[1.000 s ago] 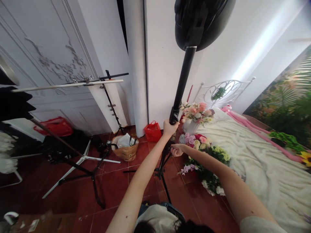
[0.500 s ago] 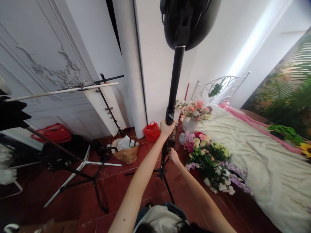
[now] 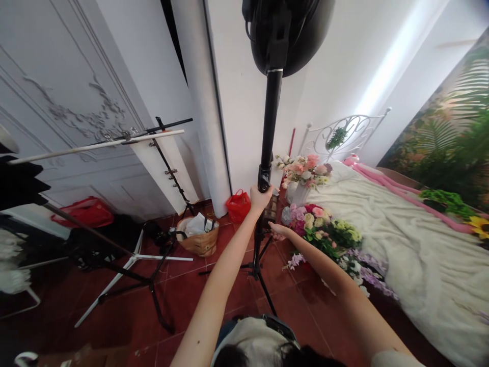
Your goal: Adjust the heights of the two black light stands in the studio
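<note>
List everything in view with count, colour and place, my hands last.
Stand: one, black, upright, centre
Rounded head: one, black, atop stand
Bags: two, red, left of stand
Basket: one, tan, left floor
Tall roll: one, white, against wall
Rod: one, white, left
Other stands: several, black or white, left
Scalloped fabric: one, black, left edge
Flowers: many, mixed colours, beside bed
Bed: one, cream cover, right
Headboard: one, white, at bed's far end
Greenery: two, green, headboard and bed
Long soft item: one, pink, on bed
Sunflower: one, yellow, right edge
Printed backdrop: one, green, upper right
Left hand: one, bare, gripping stand
Right hand: one, bare, near stand's lower part
</note>
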A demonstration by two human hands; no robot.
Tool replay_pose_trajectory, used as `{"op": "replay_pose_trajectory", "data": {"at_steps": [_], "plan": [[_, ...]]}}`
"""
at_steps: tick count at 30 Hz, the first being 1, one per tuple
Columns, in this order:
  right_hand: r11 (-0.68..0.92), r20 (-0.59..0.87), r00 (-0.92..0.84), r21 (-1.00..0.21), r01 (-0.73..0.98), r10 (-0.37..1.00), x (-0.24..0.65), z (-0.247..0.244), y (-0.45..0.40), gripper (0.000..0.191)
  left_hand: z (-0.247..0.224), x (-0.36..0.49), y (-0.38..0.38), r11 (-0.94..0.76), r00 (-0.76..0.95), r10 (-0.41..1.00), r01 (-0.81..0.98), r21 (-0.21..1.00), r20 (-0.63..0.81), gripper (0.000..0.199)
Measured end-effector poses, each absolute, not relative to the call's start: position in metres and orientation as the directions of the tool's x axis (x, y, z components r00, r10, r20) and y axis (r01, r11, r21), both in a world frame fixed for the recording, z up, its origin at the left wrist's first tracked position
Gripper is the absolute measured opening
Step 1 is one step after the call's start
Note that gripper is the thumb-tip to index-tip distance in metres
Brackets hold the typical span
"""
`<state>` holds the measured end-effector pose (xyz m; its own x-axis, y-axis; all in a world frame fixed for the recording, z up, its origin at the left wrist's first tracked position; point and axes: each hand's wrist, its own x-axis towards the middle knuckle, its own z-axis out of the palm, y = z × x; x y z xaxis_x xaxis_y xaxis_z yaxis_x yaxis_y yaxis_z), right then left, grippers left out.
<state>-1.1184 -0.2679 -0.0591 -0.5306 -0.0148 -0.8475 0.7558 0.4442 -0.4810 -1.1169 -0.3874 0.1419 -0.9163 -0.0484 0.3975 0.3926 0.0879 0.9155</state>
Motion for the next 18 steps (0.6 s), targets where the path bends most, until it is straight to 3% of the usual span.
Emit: {"op": "replay_pose_trajectory", "data": {"at_steps": [4, 6, 8, 10, 13, 16, 18], "plan": [[0.539, -0.96, -0.254, -0.279, 0.795, -0.121, -1.131, -0.049, -0.277, 0.055, 0.141, -1.117, -0.387, 0.095, -0.923, -0.034, 0.38, 0.92, 0.384, 0.033], [0.593, -0.95, -0.259, -0.311, 0.742, -0.174, -1.131, -0.051, -0.279, 0.045, 0.141, -1.117, -0.387, 0.11, -0.919, -0.053, 0.384, 0.917, 0.391, 0.034], [0.619, -0.903, -0.386, -0.416, 0.667, -0.191, -1.127, -0.058, -0.279, 0.042, 0.142, -1.116, -0.387, 0.116, -0.916, -0.06, 0.389, 0.914, 0.397, 0.034], [0.624, -0.773, -0.619, -0.552, 0.552, -0.136, -1.12, -0.068, -0.279, 0.043, 0.142, -1.116, -0.387, 0.11, -0.913, -0.061, 0.395, 0.912, 0.402, 0.035], [0.651, -0.52, -0.854, -0.654, 0.386, -0.016, -1.109, -0.083, -0.281, 0.047, 0.14, -1.118, -0.386, 0.101, -0.915, -0.055, 0.392, 0.914, 0.399, 0.035], [0.695, -0.337, -0.94, -0.665, 0.273, 0.047, -1.1, -0.093, -0.282, 0.049, 0.137, -1.121, -0.386, 0.106, -0.926, -0.046, 0.369, 0.923, 0.375, 0.036], [0.782, -0.158, -0.985, -0.605, 0.148, 0.063, -1.097, -0.096, -0.28, 0.049, 0.135, -1.123, -0.385, 0.102, -0.925, -0.036, 0.374, 0.922, 0.379, 0.035]]}}
